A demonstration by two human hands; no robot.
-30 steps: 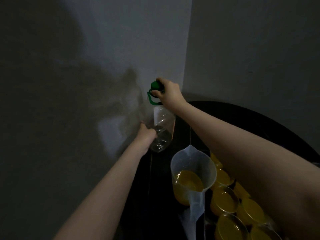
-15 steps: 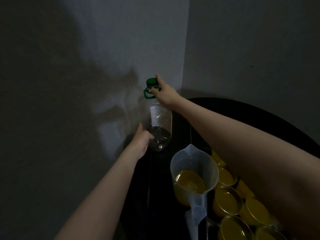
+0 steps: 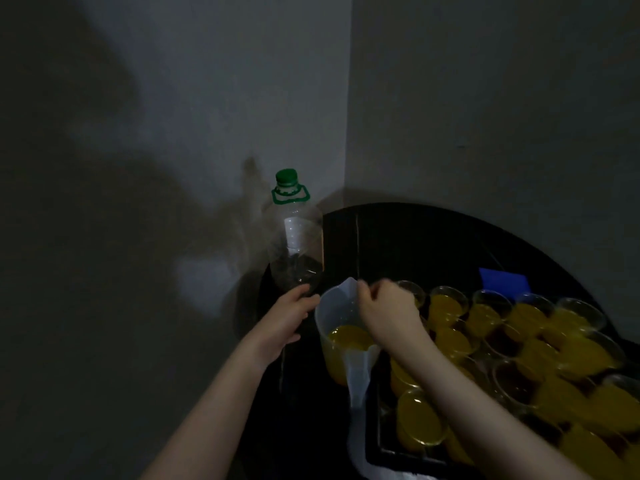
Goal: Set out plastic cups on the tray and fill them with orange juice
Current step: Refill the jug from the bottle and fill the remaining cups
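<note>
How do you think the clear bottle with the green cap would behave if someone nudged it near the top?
The bottle looks empty, so it is probably very light. It is tall and narrow, standing near the table's edge, so a push up high could tip it easily. Its thin clear plastic would likely flex rather than break. The left hand by its base might steady it.

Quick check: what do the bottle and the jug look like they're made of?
Bottle: clear thin plastic, glossy; the dark table shows through it, green cap on top. Jug: frosted, translucent plastic, matte; the juice glows dimly through its wall. Dim light, so the finishes are uncertain.
</note>
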